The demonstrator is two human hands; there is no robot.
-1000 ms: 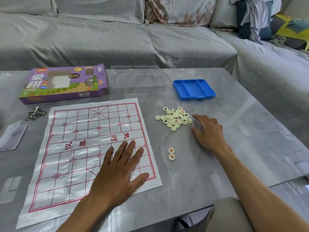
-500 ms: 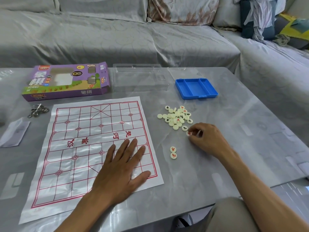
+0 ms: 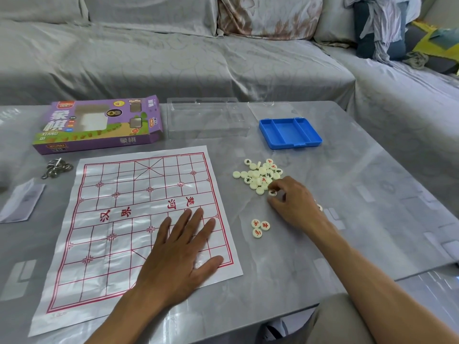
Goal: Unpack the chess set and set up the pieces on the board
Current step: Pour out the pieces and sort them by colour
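**Sorting the pieces beside the board**

A grey marble-look table point(image 3: 347, 194) stands before a sofa covered in grey cloth point(image 3: 173, 58).

The right hand point(image 3: 296, 207) has its fingers curled, and thumb and fingertip pinch one round cream piece point(image 3: 272, 192) with a dark character, at the near edge of the pile of pieces point(image 3: 259, 173). The piece seems just lifted or about to be lifted; I cannot tell if it touches the table. The pile lies directly beyond the fingertips, to the right of the board and well apart from it. Three red-marked pieces point(image 3: 259, 227) lie together nearer to the person, between the board edge and the right wrist. One more piece seems to show behind the hand, mostly hidden.

The left hand point(image 3: 181, 254) lies flat with straight, spread fingers on the near right part of the paper board point(image 3: 119, 219), holding it down. No piece stands on the board yet.

To do this step well, I think the pinch should stay on the rim of the disc so that the character can be read, and the piece should join its own colour group without knocking the pile. The flat hand should keep the thin sheet smooth.

Farther away stand the blue tray point(image 3: 289, 132), the clear plastic case point(image 3: 206, 117) and the purple box point(image 3: 99, 124).
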